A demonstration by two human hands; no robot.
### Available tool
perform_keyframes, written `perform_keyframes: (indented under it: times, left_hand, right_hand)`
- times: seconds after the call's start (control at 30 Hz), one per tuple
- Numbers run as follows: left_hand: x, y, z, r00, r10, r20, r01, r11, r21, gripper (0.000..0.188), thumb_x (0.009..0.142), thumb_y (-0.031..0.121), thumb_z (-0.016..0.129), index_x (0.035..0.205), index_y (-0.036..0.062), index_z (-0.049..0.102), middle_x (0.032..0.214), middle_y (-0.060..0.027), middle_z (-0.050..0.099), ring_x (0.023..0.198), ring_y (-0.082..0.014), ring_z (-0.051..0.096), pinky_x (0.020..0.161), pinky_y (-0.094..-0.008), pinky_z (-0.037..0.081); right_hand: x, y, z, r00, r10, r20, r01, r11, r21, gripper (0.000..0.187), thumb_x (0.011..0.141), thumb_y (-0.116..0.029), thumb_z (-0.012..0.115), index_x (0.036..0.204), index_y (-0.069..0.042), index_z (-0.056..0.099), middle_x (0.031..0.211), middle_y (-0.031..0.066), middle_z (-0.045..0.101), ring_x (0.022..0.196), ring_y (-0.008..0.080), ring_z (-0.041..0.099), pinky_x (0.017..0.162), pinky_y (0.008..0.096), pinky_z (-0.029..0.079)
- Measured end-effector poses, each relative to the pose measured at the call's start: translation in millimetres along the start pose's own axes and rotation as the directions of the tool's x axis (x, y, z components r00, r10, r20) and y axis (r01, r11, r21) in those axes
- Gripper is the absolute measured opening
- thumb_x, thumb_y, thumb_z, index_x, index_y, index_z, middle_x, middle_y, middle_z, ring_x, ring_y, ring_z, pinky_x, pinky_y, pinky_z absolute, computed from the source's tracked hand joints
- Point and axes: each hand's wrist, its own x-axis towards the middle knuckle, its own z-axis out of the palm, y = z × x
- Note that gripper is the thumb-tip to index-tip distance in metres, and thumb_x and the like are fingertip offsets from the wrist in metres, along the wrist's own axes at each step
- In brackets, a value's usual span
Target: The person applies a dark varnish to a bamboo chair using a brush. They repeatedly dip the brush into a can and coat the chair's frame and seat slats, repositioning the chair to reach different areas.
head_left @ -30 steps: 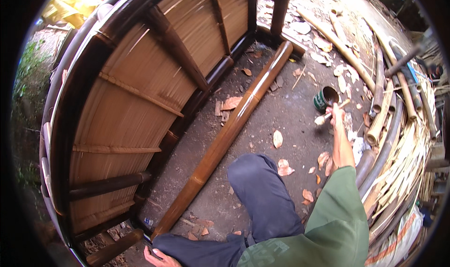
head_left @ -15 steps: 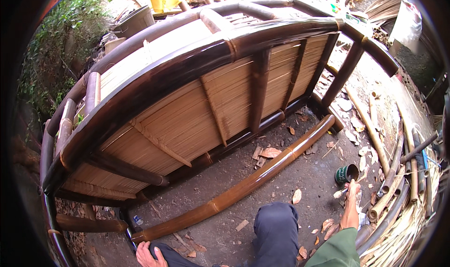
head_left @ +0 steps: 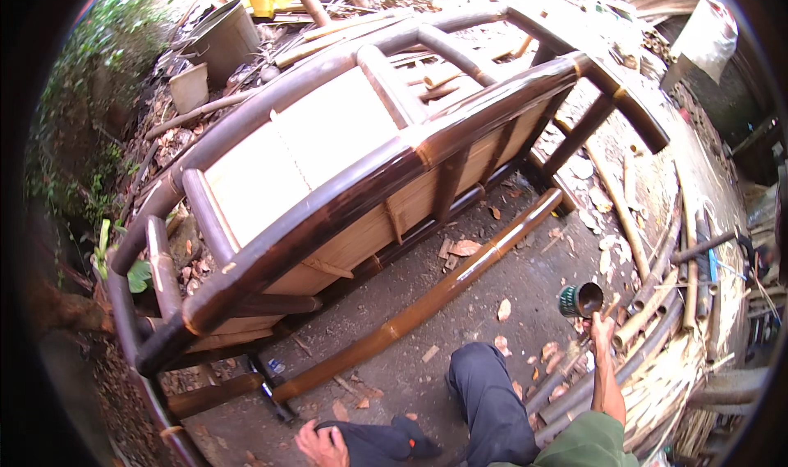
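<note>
Fingers of the right hand (head_left: 602, 327) closed at the can (head_left: 572, 301)

1. Grip. Right-hand fingers are bent tight at the can's near edge; a pale, stick-like handle (head_left: 611, 304) projects just above them. Exact finger placement is too small to tell. Fingers of the left hand (head_left: 322, 445) are curved and partly spread, with nothing visible in them, beside the dark trousers (head_left: 492, 393).

2. Location. The can is tilted, dark opening to the right, between the bamboo pole (head_left: 423, 313) and the bamboo pile (head_left: 636, 360). Base clearance above the ground (head_left: 476, 331) cannot be told.

3. Handling (judgement). Expect a stiff, fairly light can. Any liquid inside would shift its weight and could spill at this tilt; a wet rim would be slippery. Take hold around the wall, below the rim.

4. Change. Compared with half a second ago, the view has swung: more of the upper face of the panel (head_left: 312, 130) shows within the bamboo frame (head_left: 423, 148). The right hand remains at the can. The left hand now appears clear of the pole's near end.
</note>
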Motion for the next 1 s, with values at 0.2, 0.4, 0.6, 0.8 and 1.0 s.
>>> perform_keyframes:
  times: [0.2,0.4,0.6,0.8,1.0]
  left_hand:
    - [6.6,53.0,-43.1,0.984,0.176,0.024,-0.124,0.779,-0.614,0.014,0.079,0.008,0.069,0.073,0.0011,0.058,0.102,-0.0152,0.065,0.097,-0.0353,0.058,0.087,-0.0446,0.045]
    - [52.4,176.2,-197.3,0.839,0.519,0.161,-0.222,0.597,-0.771,0.058,0.080,0.025,0.077,0.127,0.0004,0.054,0.127,-0.0206,0.054,0.118,-0.0383,0.052,0.101,-0.0436,0.043]
    - [60.1,225.3,-289.2,0.752,0.649,0.115,-0.352,0.543,-0.762,0.116,0.067,0.037,0.087,0.150,-0.0024,0.017,0.150,-0.0246,0.032,0.139,-0.0393,0.033,0.115,-0.0428,0.031]
    - [56.3,223.3,-324.4,0.817,0.574,-0.050,-0.302,0.353,-0.885,0.118,0.058,0.028,0.093,0.148,0.0016,0.022,0.144,-0.0205,0.040,0.131,-0.0362,0.044,0.110,-0.0437,0.037]
    - [68.3,228.5,-355.3,0.868,0.455,-0.199,-0.374,0.333,-0.866,0.108,0.060,0.028,0.093,0.144,0.0035,0.031,0.136,-0.0173,0.047,0.123,-0.0332,0.052,0.105,-0.0430,0.042]
  right_hand:
    - [-114.8,-144.3,-50.0,0.977,-0.039,0.209,0.076,0.981,-0.176,0.029,0.088,-0.023,0.058,0.075,0.002,0.067,0.063,0.0074,0.067,0.053,0.0143,0.062,0.051,0.0312,0.049]
    - [-218.0,-315.2,-114.9,0.871,-0.067,0.486,0.276,0.886,-0.372,0.030,0.084,-0.026,0.061,0.082,0.003,0.067,0.066,0.0212,0.065,0.064,0.0324,0.068,0.060,0.0453,0.049]
    - [-286.6,-436.0,-151.0,0.642,-0.211,0.737,0.488,0.854,-0.180,0.032,0.083,-0.025,0.062,0.106,-0.005,0.067,0.075,0.0272,0.063,0.075,0.0440,0.064,0.068,0.0509,0.050]
    - [-319.6,-491.3,-159.1,0.476,-0.280,0.834,0.574,0.817,-0.053,0.033,0.082,-0.024,0.063,0.111,-0.009,0.067,0.077,0.0258,0.064,0.074,0.0433,0.065,0.067,0.0509,0.052]
    - [-327.2,-517.6,-151.4,0.437,-0.379,0.816,0.610,0.791,0.042,0.029,0.083,-0.025,0.064,0.105,-0.007,0.069,0.074,0.0250,0.064,0.072,0.0437,0.065,0.065,0.0507,0.052]
